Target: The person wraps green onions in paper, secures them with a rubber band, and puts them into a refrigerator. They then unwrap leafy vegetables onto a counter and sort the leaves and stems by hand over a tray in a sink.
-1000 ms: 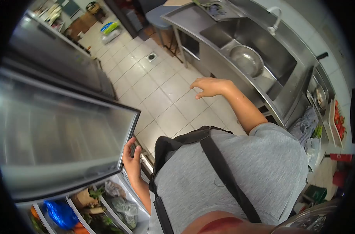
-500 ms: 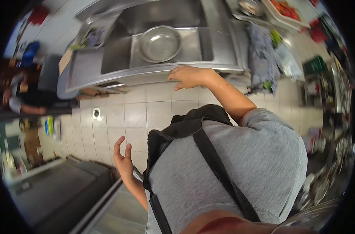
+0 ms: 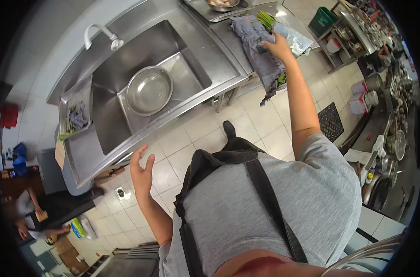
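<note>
My right hand point(image 3: 278, 47) is stretched out over a bundle wrapped in grey-purple, crinkled material point(image 3: 255, 39) on the steel counter. Thumb and fingers are apart, with nothing visible between them; I cannot tell whether they touch the wrap. Green stalks point(image 3: 265, 20) stick out at the bundle's far end, and some green leaf shows at its near end. Beside it lies a clear plastic bag point(image 3: 294, 39). Lower left, my left hand point(image 3: 141, 171) hangs in the air before the sink edge, fingers spread, holding nothing.
A round metal bowl point(image 3: 150, 91) rests in the steel sink point(image 3: 191, 69), below a white tap point(image 3: 116, 44). A tray point(image 3: 83, 104) with grey-purple scraps stands at its left. Another person point(image 3: 32, 207) is at far left. A green bin point(image 3: 322, 21) and a shelf stand beyond the counter.
My body has turned and moved to the right along the counter. My right hand has gone from the sink's front edge to over the wrapped bundle. My left hand stays open.
</note>
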A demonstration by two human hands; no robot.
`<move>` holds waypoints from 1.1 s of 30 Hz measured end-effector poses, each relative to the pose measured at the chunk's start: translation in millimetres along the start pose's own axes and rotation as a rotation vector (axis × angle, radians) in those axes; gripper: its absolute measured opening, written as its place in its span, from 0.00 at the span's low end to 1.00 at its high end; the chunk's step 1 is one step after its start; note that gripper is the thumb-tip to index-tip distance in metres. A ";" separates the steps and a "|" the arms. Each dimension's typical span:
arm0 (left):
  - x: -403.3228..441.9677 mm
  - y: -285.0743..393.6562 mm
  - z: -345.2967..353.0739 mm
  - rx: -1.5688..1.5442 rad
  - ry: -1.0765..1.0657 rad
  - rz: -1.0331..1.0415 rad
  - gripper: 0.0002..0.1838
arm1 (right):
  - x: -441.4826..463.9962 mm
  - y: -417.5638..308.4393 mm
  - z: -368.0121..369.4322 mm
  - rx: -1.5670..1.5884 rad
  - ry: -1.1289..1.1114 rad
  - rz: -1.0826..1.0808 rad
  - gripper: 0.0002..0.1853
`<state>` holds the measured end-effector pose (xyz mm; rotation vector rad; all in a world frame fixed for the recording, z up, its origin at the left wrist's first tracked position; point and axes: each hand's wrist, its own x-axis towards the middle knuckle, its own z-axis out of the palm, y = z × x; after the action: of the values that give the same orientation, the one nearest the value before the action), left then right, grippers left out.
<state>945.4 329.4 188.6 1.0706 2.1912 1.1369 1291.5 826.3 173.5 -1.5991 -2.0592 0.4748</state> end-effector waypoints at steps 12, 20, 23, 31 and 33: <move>231.1 159.1 263.0 -0.537 -0.765 -0.018 0.36 | 75.0 88.7 22.1 0.512 -0.546 0.383 0.53; 285.5 216.8 381.1 -0.800 -0.626 -0.450 0.42 | 55.7 70.7 23.4 0.512 -0.366 0.087 0.47; 277.9 232.1 378.3 -0.927 -0.630 -0.414 0.37 | 55.6 50.5 10.1 0.426 -0.353 0.059 0.43; 251.4 209.3 369.9 -0.962 -0.481 -0.183 0.34 | 71.9 6.9 -49.6 0.246 -0.261 -0.266 0.40; 263.8 196.7 338.2 -0.385 -0.388 0.223 0.27 | 69.6 -3.1 -46.5 0.169 -0.193 -0.399 0.38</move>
<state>1100.2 773.7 152.2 1.2550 1.5121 1.2561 1301.9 891.7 224.8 -1.0434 -2.3360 0.6539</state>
